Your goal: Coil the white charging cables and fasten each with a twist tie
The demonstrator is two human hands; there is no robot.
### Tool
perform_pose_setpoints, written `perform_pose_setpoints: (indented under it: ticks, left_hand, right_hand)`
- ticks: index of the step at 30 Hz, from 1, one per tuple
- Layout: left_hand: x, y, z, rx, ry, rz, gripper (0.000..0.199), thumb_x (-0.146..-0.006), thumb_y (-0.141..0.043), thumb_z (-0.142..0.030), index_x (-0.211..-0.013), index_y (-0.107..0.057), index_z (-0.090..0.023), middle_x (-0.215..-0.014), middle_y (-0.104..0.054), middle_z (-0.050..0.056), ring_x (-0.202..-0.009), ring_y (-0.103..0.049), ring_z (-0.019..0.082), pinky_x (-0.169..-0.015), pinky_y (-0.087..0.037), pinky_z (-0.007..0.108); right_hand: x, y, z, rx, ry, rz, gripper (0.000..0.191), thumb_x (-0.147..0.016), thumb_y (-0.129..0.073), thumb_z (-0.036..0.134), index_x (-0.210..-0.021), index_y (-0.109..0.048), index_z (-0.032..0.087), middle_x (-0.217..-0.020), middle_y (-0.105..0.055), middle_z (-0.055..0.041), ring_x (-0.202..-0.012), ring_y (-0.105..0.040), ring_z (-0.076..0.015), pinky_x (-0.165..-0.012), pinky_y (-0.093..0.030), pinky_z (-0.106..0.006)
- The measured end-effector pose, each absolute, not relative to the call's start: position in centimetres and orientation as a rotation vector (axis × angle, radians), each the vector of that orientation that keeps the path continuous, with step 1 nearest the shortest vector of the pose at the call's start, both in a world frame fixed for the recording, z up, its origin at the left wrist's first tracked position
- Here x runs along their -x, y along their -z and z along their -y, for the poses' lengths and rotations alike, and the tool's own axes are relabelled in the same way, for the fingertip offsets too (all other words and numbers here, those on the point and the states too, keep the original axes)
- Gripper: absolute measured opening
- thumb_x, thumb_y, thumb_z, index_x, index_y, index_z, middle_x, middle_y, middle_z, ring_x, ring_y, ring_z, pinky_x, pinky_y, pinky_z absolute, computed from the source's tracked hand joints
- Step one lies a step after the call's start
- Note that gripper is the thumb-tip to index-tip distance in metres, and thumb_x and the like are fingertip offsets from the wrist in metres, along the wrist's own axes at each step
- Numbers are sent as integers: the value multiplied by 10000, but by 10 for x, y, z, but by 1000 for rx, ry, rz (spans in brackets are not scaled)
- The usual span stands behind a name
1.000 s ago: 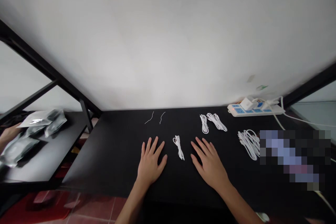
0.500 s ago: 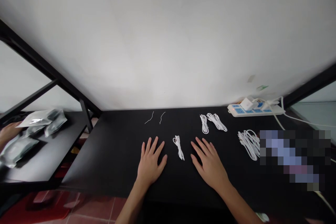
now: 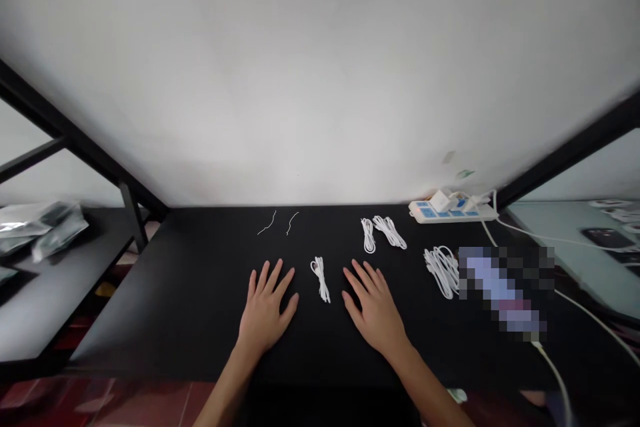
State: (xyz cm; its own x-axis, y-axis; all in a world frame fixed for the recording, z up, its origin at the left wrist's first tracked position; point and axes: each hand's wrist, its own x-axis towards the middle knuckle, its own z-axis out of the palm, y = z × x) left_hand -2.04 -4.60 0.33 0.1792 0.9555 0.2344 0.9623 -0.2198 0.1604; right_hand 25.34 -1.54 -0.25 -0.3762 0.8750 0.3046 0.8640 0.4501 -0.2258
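Note:
Both hands rest palm down on the black table [image 3: 200, 307]. My left hand [image 3: 265, 313] lies with its fingers spread, holding nothing. Between the two hands is a small bundled white cable [image 3: 321, 280], touched by neither. To its right my right hand [image 3: 377, 313] is flat too, fingers apart and nothing under the fingertips. Two more white cable bundles, one narrow [image 3: 369, 235] and one wider [image 3: 391, 232], sit farther back on the right. Two thin white ties [image 3: 267, 223] [image 3: 292, 223] lie near the wall, beyond my left hand.
A power strip [image 3: 453, 213] with plugged-in chargers stands at the back right. In front of it are a larger coil of white cable [image 3: 443, 272] and a blurred-out object [image 3: 505, 293]. Silvery bags [image 3: 45, 227] lie on another table at the left.
The view has turned a little to the right, so everything appears farther left. The other person's hand at the left edge is out of view. My hands and the cables keep their places on the table.

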Motion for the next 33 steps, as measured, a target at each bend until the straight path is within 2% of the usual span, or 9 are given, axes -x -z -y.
perform_pose_setpoints:
  ticks: [33]
  left_hand:
    - [19, -7, 47, 2398, 407, 1972, 526, -992, -497, -397, -1508, -452, -304, -1626, -359, 37, -1508, -283, 362, -1194, -275, 637]
  right_hand:
    - [-254, 8, 15, 1457, -35, 2304, 466, -1018, -455, 383, -1441, -555, 217, -1539, -486, -93, -1439, -400, -344, -1163, -356, -588]
